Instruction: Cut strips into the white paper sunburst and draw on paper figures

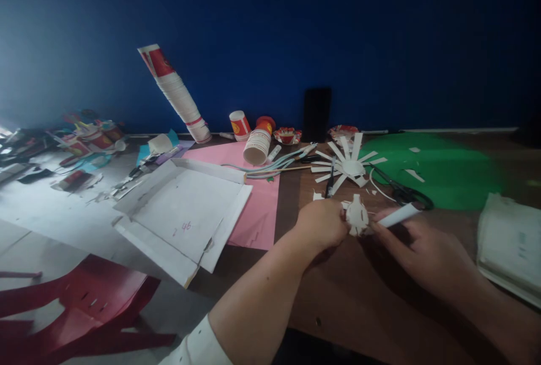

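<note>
My left hand is closed, its fingertips gripping the left edge of a small white paper cut-out with rounded tabs. Fingers of my right hand are curled around a white tube-like piece, and its fingertips meet the right side of the cut-out. Whether the tube is rolled paper or something else I cannot tell. Just beyond the hands lies a paper cup cut into a star of white strips, with a black pen beside it. Black scissors rest behind my right hand.
A white cardboard box lid lies left on pink paper. Behind are a tall leaning cup stack, more paper cups and a dark phone-like slab. Green paper is right; a red chair stands lower left.
</note>
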A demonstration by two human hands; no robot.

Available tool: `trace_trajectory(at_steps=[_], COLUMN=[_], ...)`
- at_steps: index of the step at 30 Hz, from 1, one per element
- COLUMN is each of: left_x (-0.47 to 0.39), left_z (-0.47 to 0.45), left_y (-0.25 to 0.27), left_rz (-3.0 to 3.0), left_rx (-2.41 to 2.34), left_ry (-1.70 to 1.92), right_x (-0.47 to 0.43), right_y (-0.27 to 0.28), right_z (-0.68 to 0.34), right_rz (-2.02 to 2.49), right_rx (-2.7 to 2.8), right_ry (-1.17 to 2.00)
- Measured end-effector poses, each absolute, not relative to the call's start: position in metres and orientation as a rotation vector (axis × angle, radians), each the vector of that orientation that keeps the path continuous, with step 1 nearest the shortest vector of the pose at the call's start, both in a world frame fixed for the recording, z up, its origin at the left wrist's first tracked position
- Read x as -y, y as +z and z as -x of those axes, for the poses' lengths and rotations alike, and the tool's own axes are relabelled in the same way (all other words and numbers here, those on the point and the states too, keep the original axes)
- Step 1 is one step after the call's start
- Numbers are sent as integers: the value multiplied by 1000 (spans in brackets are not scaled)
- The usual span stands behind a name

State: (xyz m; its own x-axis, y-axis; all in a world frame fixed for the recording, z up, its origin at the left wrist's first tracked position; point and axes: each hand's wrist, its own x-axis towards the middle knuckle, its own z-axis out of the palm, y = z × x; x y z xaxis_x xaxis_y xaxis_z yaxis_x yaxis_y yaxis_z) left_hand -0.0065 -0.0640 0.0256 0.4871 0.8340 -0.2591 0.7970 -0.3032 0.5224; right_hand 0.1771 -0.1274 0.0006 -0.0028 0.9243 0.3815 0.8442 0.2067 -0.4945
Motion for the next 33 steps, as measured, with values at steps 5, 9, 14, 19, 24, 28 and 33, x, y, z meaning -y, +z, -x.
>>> trace_trajectory(at_steps=[5, 9, 14, 19, 24, 28, 33], left_x=[64, 65, 65, 64, 64, 65, 65], left_z=[6, 7, 7, 7, 7, 8, 8], left_y=[25, 27, 29, 26, 28, 29, 28], left_rz=[-2144, -2113, -2112, -2116, -2103, -2069, -2110], left_rx=[-1349, -1333, -1349, -1324, -1319, -1323, -1328], left_ry=[77, 71, 81, 81, 85, 78, 102], right_x=[128, 128, 129, 129, 131, 132, 131], right_y=[0, -2, -1, 0, -1, -3, -4], right_z=[-178, -179, -179, -178, -180, -183, -183], right_rz=[1651, 1655, 1657, 1629, 1627, 1645, 1611], right_rx=[1867, 1872, 1868, 1862, 1827, 1807, 1858], right_ry=[173, 175, 196, 214, 164, 170, 98])
